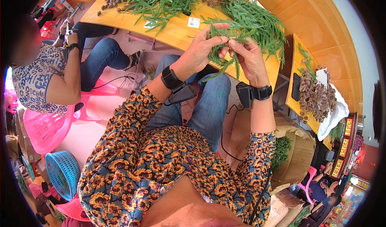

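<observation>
Both of my hands are raised over the near edge of a yellow table, working on a green pine-like sprig. My left hand pinches the sprig with thumb and forefinger. Close beside it, my right hand pinches the same sprig, and the two thumbs nearly meet. The fingers partly hide the point where they grip, and needled tips hang below them. Just beyond lies a large heap of green sprigs. A small white printed card rests on the table left of the heap.
Another sprig pile and brown cones lie farther left. A right-hand side table bears a dark phone and clustered brown cones. Near me stand a cardboard box, blue basket and pink chair. A co-worker sits left.
</observation>
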The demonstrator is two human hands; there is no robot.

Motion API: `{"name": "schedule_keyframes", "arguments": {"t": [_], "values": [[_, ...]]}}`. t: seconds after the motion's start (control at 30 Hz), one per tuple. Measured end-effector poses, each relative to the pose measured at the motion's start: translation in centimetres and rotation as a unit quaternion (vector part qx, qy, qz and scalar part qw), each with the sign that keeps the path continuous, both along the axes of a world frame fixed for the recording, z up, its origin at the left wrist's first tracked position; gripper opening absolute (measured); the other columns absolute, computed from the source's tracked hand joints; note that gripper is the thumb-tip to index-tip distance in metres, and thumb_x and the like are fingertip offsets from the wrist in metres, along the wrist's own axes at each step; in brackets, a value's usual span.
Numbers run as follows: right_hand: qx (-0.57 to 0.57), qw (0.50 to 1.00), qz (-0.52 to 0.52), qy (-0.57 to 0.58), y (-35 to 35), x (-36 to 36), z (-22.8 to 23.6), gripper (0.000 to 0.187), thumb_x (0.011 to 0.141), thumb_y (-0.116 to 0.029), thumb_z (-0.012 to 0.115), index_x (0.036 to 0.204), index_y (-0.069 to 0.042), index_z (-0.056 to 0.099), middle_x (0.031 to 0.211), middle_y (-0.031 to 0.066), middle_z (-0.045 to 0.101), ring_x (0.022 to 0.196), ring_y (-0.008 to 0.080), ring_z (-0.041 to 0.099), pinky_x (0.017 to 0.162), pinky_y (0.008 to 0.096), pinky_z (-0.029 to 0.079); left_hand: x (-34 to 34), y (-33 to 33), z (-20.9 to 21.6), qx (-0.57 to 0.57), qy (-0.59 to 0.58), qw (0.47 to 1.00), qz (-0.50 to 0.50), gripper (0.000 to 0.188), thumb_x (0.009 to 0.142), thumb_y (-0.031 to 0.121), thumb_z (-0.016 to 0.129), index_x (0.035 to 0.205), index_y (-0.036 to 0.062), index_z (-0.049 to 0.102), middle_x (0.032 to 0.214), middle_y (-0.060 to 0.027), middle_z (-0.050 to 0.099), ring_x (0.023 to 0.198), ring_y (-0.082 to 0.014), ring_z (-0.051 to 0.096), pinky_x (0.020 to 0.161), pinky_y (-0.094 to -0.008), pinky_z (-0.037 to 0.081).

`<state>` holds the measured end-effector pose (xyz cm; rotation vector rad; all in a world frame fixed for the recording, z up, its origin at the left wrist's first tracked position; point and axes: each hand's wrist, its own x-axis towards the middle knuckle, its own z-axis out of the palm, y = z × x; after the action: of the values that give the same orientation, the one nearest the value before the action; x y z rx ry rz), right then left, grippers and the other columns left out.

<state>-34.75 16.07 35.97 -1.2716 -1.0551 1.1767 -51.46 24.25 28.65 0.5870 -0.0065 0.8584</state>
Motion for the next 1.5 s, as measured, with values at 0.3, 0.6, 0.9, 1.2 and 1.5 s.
{"name": "schedule_keyframes", "arguments": {"t": [0.3, 0.6, 0.9, 1.2, 1.5], "values": [[-0.046, 0.998, 0.008, -0.029, 0.2, 1.7, -0.2, 0.013, 0.1, -0.013, 0.082, 0.11, -0.005, 0.079, 0.092, 0.0014, 0.075, 0.079, 0.0115, 0.063, 0.073, 0.0278, 0.049, 0.1, 0.2, -1.7, 0.053, 0.041, 0.998, -0.001, 0.019, 0.109, 0.014, 0.07, 0.124, 0.0044, 0.064, 0.103, -0.0054, 0.069, 0.078, -0.0136, 0.064, 0.068, -0.0281, 0.05], [-0.07, 0.996, 0.044, -0.025, 0.0, 1.6, 0.4, 0.011, 0.103, -0.013, 0.078, 0.11, -0.005, 0.078, 0.093, 0.0, 0.075, 0.079, 0.0101, 0.064, 0.073, 0.0265, 0.05, 0.1, -0.7, -1.7, 0.057, 0.09, 0.994, 0.028, 0.022, 0.108, 0.019, 0.073, 0.121, 0.0031, 0.065, 0.093, -0.0047, 0.069, 0.074, -0.0126, 0.063, 0.064, -0.0269, 0.047], [-0.059, 0.995, 0.061, 0.052, -0.6, 3.2, -1.2, 0.015, 0.108, -0.017, 0.072, 0.116, -0.005, 0.076, 0.108, 0.0021, 0.075, 0.094, 0.0102, 0.067, 0.078, 0.0274, 0.054, -0.5, -0.5, -1.6, 0.052, 0.1, 0.994, -0.007, 0.019, 0.108, 0.017, 0.074, 0.117, 0.0028, 0.065, 0.099, -0.0076, 0.072, 0.076, -0.0135, 0.066, 0.067, -0.0293, 0.053], [-0.046, 0.997, 0.036, 0.04, -0.9, 1.7, -0.6, 0.021, 0.109, -0.023, 0.073, 0.12, -0.005, 0.074, 0.109, 0.0028, 0.076, 0.09, 0.0105, 0.066, 0.076, 0.0271, 0.053, -0.1, -0.4, -1.5, 0.068, 0.108, 0.992, 0.012, 0.02, 0.108, 0.018, 0.072, 0.118, 0.0018, 0.065, 0.097, -0.0074, 0.072, 0.074, -0.0129, 0.066, 0.066, -0.0285, 0.052], [-0.065, 0.996, 0.046, -0.027, -1.0, 2.2, -1.0, 0.021, 0.108, -0.025, 0.075, 0.114, -0.005, 0.075, 0.1, 0.0021, 0.074, 0.079, 0.0092, 0.061, 0.074, 0.0257, 0.051, -0.8, -0.5, -0.8, 0.128, 0.136, 0.982, 0.016, 0.019, 0.108, 0.017, 0.072, 0.115, 0.0009, 0.066, 0.089, -0.0061, 0.071, 0.073, -0.012, 0.067, 0.062, -0.0264, 0.05]]}}
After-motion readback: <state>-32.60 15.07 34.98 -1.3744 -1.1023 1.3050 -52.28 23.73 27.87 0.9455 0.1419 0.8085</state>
